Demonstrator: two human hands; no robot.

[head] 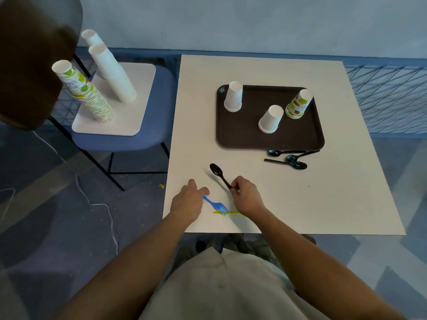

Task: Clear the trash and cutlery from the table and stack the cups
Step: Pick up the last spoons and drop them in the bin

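1. Near the front edge of the tabletop [323, 204], my right hand [246, 196] pinches the handle end of a black plastic spoon [219, 175], bowl pointing away and apparently off the surface, so it can join the others.
2. My left hand [188, 202] closes its fingertips on the handle of a blue plastic fork [216, 206], whose tines lie across a yellow-green stick [227, 212], perhaps cutlery too.
3. Three black spoons [288, 158] lie gathered just in front of the brown tray [238, 135], a collecting spot, I judge.
4. On the tray, three small upturned cup stacks [270, 118] stand apart, not yet merged.
5. Tall cup stacks [92, 93] wait on the chair [157, 132] to my left.
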